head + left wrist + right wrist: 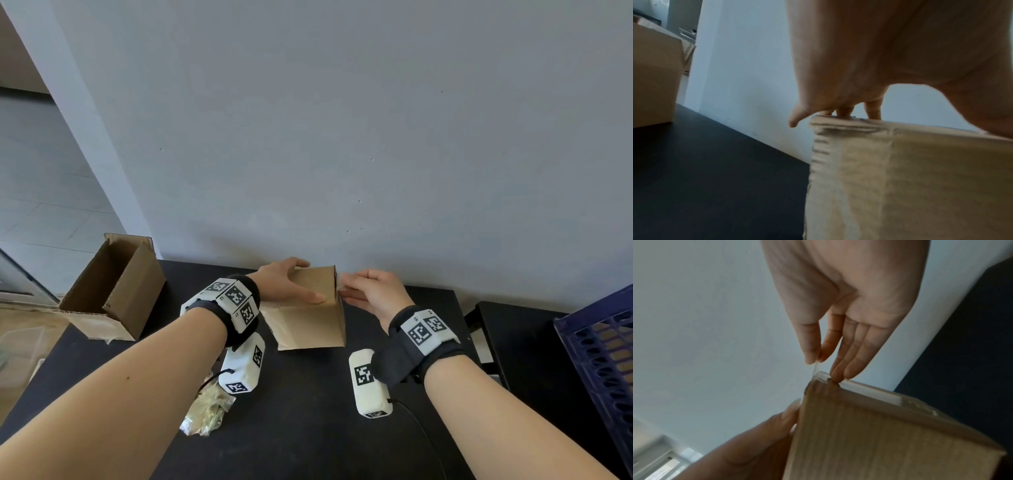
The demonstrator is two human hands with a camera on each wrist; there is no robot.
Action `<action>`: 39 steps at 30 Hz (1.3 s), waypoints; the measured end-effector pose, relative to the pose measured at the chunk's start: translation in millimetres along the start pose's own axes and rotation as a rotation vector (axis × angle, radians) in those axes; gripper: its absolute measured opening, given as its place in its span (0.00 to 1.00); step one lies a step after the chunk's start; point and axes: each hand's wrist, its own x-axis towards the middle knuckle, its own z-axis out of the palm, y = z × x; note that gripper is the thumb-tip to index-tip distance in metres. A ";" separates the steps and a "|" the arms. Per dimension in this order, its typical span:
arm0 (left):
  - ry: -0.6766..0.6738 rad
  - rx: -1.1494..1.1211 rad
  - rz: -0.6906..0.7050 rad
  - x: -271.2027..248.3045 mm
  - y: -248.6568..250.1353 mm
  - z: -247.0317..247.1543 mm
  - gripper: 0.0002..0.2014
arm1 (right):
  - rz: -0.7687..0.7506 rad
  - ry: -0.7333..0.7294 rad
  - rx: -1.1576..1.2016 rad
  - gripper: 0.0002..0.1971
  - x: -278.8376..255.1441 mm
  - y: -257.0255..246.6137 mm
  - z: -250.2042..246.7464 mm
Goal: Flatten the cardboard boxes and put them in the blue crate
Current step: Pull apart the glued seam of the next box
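The left hand (pixel 286 281) lies over the top of a closed cardboard box (pixel 308 322), fingers curled over its far edge and thumb stretched along the near top edge, gripping it in place. In the left wrist view the fingertips (pixel 872 112) press down on the box's top rim. The right hand (pixel 371 291) is at the box's right upper corner; in the right wrist view its thumb and forefinger pinch a strip of clear tape (pixel 816 369) that lifts away from the corner, while the other fingers (pixel 840 369) are straight and touch the box edge just beside it. More clear tape runs along that edge of the box.

The box stands on a black worktop (pixel 308 428), near the grey wall (pixel 342 137) behind it. To the left, at the worktop's corner, sits a second cardboard box (pixel 116 291), open with its flaps up. A crumpled clear plastic bag (pixel 207 411) lies on the worktop under the left forearm. Far right, well apart from both boxes, stands the blue crate (pixel 606 359) with slotted walls; brown cardboard shows through the slots. Both wrists wear black straps carrying white blocks with black square markers.
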 end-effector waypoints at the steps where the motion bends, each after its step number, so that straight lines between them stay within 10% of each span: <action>1: -0.001 0.003 0.038 0.1 3.5 0.3 0.57 | -0.011 0.001 0.006 0.04 0.2 -4.6 0.3; 7: 0.015 0.166 0.195 -6.1 31.7 8.1 0.54 | -0.079 -0.040 -0.033 0.05 -3.0 -16.9 8.3; 12: 0.065 0.076 0.213 -5.0 29.2 10.8 0.26 | -0.101 -0.041 -0.103 0.05 -2.5 -14.2 12.6; 29: 0.154 -0.034 0.142 -6.5 0.3 -16.6 0.22 | 0.049 0.052 -0.005 0.05 5.7 -11.6 -32.0; 39: 0.182 0.361 0.192 -3.4 7.6 -5.6 0.19 | -0.013 -0.071 0.038 0.03 -0.4 -23.6 4.4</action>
